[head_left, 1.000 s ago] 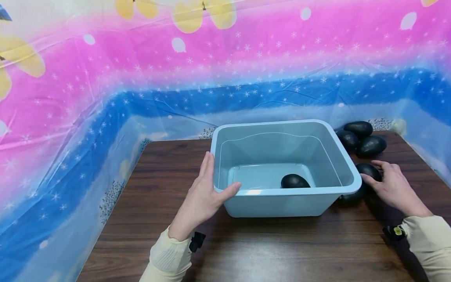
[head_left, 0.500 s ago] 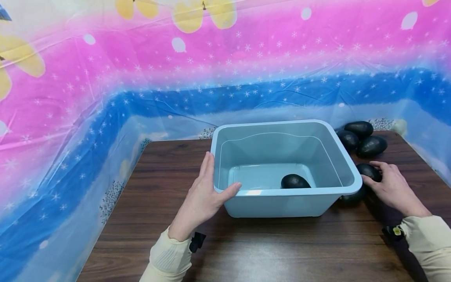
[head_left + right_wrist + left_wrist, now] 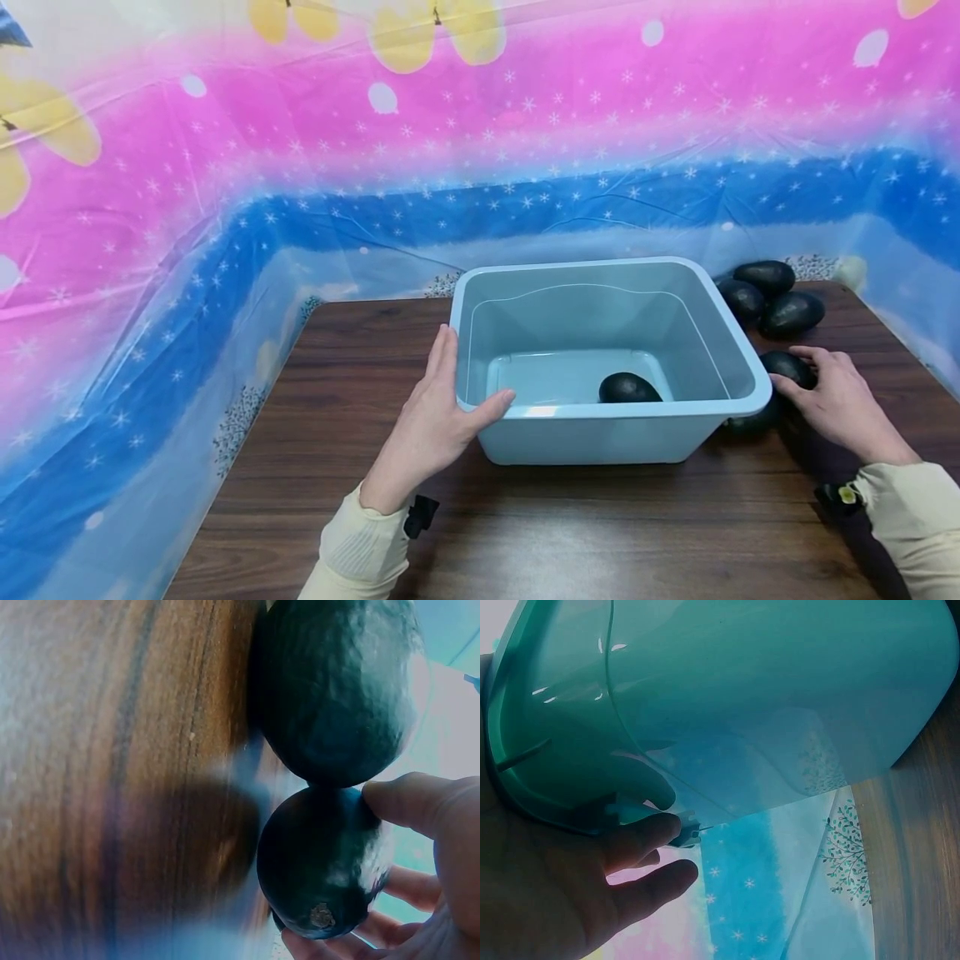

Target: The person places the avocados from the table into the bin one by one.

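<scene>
My left hand (image 3: 423, 417) rests at the near left corner of a pale blue plastic bin (image 3: 585, 438), thumb over the front rim and fingers straight along the outer side. One dark avocado (image 3: 628, 387) lies inside on the bin's floor. At the right of the bin, my right hand (image 3: 843, 408) holds another avocado (image 3: 322, 862) between thumb and fingers, low by the tabletop. Touching it in the right wrist view is a further avocado (image 3: 341, 690), partly hidden behind the bin's corner in the head view.
Several avocados (image 3: 792, 314) are clustered beyond my right hand, beside the bin's far right side. Everything stands on a dark wooden table (image 3: 585, 533). A patterned pink and blue cloth (image 3: 480, 167) hangs behind and around the table.
</scene>
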`<state>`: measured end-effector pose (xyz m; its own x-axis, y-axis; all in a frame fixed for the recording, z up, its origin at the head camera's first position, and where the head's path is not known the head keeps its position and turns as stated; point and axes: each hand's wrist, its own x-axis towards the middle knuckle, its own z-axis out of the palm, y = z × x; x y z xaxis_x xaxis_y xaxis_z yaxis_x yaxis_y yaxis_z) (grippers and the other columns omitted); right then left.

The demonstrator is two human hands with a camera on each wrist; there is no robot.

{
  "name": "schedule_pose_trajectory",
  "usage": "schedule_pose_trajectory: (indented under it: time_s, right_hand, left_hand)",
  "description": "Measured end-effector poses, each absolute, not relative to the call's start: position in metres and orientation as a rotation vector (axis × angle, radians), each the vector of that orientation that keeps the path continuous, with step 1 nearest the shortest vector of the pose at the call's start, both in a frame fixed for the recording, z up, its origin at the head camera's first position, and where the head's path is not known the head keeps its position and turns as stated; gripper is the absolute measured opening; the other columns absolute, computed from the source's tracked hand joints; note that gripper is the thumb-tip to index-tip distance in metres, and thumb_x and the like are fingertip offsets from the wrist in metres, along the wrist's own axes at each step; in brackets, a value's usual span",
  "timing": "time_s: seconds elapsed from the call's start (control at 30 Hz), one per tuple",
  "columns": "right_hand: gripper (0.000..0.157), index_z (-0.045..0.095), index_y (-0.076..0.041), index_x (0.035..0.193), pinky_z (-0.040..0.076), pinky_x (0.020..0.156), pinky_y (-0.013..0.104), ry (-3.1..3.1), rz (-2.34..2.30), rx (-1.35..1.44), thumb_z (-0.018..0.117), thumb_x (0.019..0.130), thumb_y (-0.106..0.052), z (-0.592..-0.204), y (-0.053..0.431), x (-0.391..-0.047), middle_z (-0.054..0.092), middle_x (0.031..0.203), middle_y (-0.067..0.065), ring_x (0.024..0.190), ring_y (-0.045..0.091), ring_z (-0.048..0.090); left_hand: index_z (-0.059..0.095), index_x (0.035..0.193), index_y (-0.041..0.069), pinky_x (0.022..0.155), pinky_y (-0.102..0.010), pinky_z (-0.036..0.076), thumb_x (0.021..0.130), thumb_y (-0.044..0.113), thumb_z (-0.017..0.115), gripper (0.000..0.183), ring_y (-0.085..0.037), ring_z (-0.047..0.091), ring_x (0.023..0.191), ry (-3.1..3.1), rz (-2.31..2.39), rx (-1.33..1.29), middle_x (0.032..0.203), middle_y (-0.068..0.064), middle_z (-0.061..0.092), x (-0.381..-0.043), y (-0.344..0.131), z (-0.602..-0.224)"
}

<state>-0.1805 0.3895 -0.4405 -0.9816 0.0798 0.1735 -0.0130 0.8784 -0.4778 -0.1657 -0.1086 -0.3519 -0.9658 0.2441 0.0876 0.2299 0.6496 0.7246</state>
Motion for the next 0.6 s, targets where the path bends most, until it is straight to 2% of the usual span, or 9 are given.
schedule_pose_trajectory:
  time_s: [0.4, 0.6]
  right_hand:
    - [0.070, 0.032, 0.016, 0.139, 0.032, 0.083, 0.068, -2.812, 0.687, -0.152, 0.054, 0.099, -0.038, -0.432, 0.386, -0.180, 0.030, 0.128, 0.045, 0.114, 0.058, 0.031]
    - [0.071, 0.031, 0.015, 0.142, 0.033, 0.079, 0.067, -2.756, 0.679, -0.147, 0.054, 0.099, -0.036, -0.416, 0.380, -0.177, 0.032, 0.124, 0.043, 0.105, 0.054, 0.036]
  left_hand:
    - [-0.003, 0.157, 0.018, 0.110, -0.053, 0.028, 0.080, 0.076, 0.056, 0.113, -0.025, 0.019, 0.145, 2.841, 1.243, 0.415, 0.161, 0.007, -0.010, -0.166, -0.108, -0.352]
    - [-0.004, 0.157, 0.019, 0.110, -0.053, 0.028, 0.081, 0.072, 0.058, 0.111, -0.025, 0.019, 0.144, 2.835, 1.237, 0.401, 0.161, 0.007, -0.011, -0.166, -0.108, -0.352]
